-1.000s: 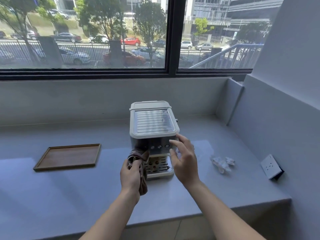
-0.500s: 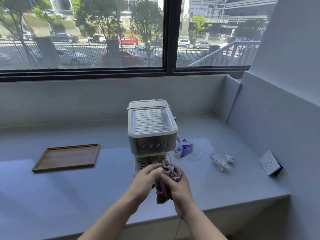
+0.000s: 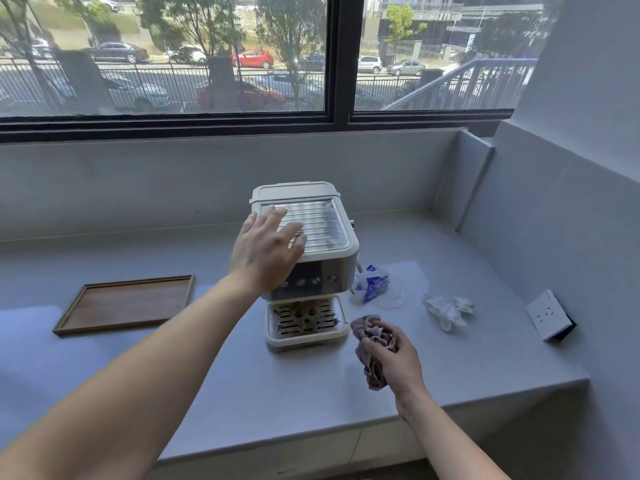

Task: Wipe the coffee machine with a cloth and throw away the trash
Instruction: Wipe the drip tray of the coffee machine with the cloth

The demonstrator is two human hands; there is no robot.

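The right hand (image 3: 394, 358) is closed around a bunched-up grey cloth (image 3: 372, 348), with the fingers and thumb curled tight on it. Part of the cloth pokes out above the hand and part hangs down below it. This hand is just to the right of the near end of the coffee machine (image 3: 308, 258), close to its drip tray (image 3: 306, 323) but not touching it. The left hand (image 3: 265, 252) is wide open and holds nothing. Its fingers are spread over the left part of the ridged metal top of the machine; I cannot tell if the palm presses down or only floats above. The hand hides the machine's near left corner and some of its front. There is one coffee machine, cream and silver, standing in the middle of the grey counter (image 3: 242, 393), and four round buttons show on its front. There are two pieces of trash on the counter to the right of the machine: one crinkled clear and blue wrapper (image 3: 374, 287) just beside it, and one crumpled white tissue (image 3: 446, 310) farther right. One empty wooden tray (image 3: 126, 304) lies well apart on the left. One white wall socket (image 3: 550, 318) sits on the right wall. The spots in the drip tray are too small to make out. Both arms are cut off at the bottom edge.
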